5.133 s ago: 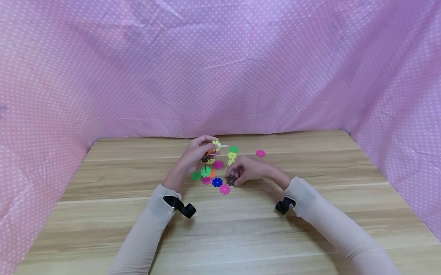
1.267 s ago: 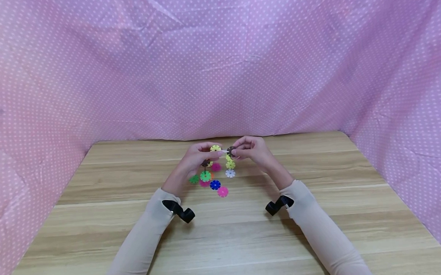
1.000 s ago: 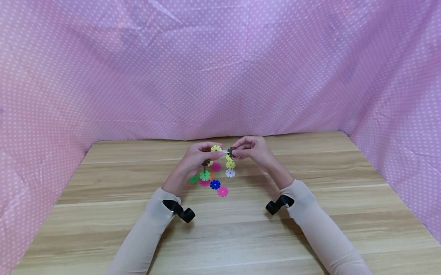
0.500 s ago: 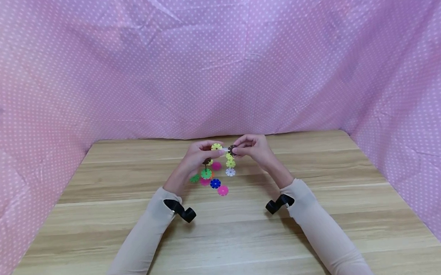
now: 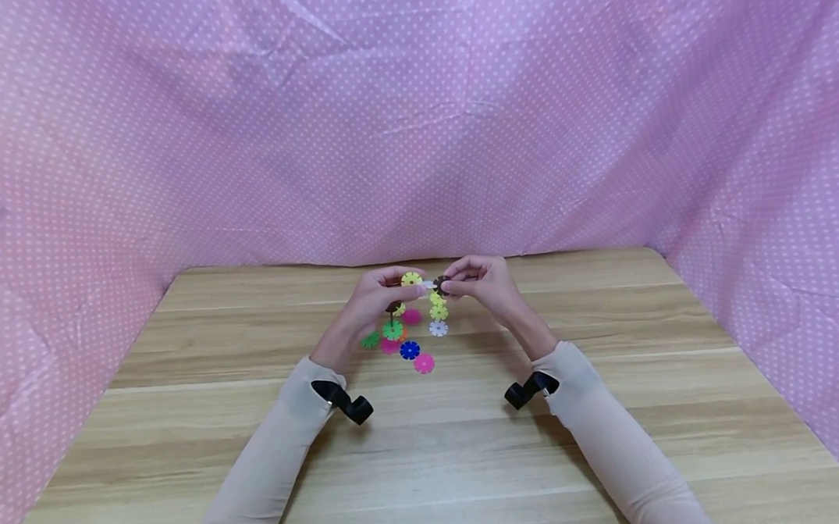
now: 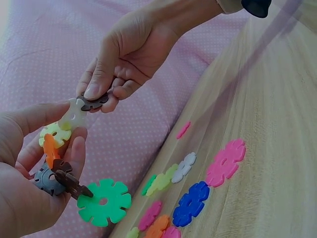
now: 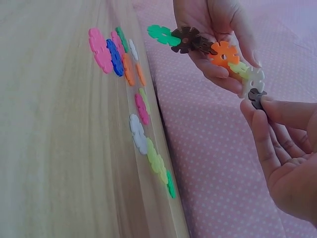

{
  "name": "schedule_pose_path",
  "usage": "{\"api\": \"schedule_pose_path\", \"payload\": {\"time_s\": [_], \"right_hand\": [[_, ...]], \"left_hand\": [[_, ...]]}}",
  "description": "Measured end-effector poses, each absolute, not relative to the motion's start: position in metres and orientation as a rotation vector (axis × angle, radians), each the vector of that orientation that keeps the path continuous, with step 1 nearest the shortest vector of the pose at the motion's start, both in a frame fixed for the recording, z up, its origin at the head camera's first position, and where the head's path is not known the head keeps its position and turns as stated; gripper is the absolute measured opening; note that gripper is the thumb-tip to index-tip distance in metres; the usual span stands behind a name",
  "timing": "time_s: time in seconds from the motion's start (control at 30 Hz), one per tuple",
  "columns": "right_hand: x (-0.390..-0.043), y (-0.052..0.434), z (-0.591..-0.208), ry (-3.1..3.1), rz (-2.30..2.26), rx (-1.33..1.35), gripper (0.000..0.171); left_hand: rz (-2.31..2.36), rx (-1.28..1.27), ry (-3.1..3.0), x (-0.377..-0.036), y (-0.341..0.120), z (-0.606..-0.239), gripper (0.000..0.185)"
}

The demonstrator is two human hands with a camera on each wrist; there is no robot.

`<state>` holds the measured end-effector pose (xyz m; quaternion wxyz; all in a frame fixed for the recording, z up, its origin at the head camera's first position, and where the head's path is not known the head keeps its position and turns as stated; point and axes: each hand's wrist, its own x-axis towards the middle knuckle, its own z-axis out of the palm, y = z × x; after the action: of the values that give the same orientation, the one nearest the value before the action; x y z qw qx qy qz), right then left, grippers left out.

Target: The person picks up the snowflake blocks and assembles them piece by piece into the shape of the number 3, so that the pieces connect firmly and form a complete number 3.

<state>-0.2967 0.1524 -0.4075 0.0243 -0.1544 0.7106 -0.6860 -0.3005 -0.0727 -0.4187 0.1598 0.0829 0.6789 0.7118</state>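
Observation:
My left hand [image 5: 375,295] holds a chain of interlocked plastic snowflake discs above the table. The left wrist view shows its green disc [image 6: 105,202], orange disc [image 6: 51,151], pale yellow disc [image 6: 55,135] and white disc [image 6: 73,118]. Brown discs [image 7: 185,40] sit between green and orange in the right wrist view. Thumb and fingers of my right hand [image 5: 482,286] pinch a dark snowflake disc [image 6: 95,102] against the white disc's edge. They touch and overlap; how deep the slots engage cannot be made out.
Loose discs lie on the wooden table [image 5: 428,465] below my hands: blue [image 5: 410,350], pink [image 5: 424,363], white [image 5: 439,328], yellow [image 5: 439,312] and several others. A pink polka-dot cloth [image 5: 414,137] hangs behind the table's far edge.
Since about five seconds ago, my right hand has lifted the dark disc off the table and brought it against the chain's white disc. Over the last second both hands stay nearly still.

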Motion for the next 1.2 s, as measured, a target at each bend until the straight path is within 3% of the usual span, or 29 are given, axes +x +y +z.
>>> {"api": "schedule_pose_path", "payload": {"time_s": [0.3,0.53,0.73,1.2], "right_hand": [[-0.295,0.148,-0.406,2.283,-2.127,-0.498,0.02],[-0.294,0.142,-0.41,2.236,-2.195,-0.364,0.024],[-0.294,0.142,-0.412,2.249,-2.165,-0.32,0.024],[-0.296,0.149,-0.404,2.269,-1.909,-0.35,0.025]], "left_hand": [[2.075,0.244,1.929,-0.298,-0.07,-0.417,0.042],[2.106,0.212,1.917,-0.296,-0.069,-0.416,0.033],[2.089,0.191,1.927,-0.296,-0.068,-0.416,0.036],[1.773,0.372,1.99,-0.298,-0.073,-0.418,0.033]]}}
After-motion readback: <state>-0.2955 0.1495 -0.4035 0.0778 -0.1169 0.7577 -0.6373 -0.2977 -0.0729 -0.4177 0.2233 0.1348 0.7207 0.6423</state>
